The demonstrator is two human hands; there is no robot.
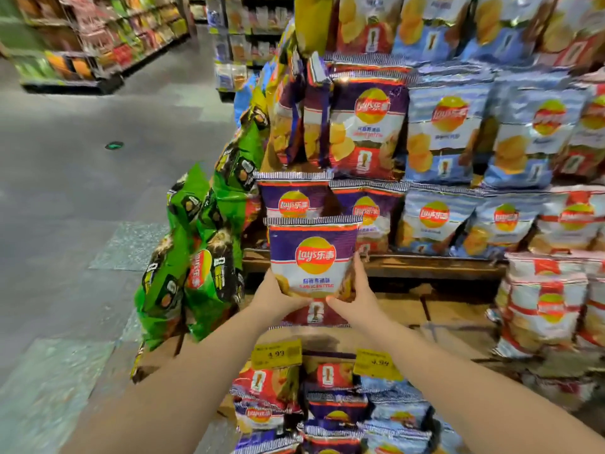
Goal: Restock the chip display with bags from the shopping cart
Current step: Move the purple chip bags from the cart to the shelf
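Note:
I hold a purple chip bag (315, 253) upright in front of the chip display (435, 267), at its middle shelf. My left hand (275, 298) grips the bag's lower left corner. My right hand (355, 296) grips its lower right side, fingers reaching up the edge. Behind it stand two more purple bags (293, 196), and a row of purple bags (366, 126) fills the tier above. The shopping cart is not in view.
Light blue bags (448, 129) and red-and-white bags (546, 299) fill the display to the right. Green bags (199, 257) hang on its left end. Yellow price tags (276, 353) sit above low bags (334, 407). A grey aisle floor (82, 178) lies left.

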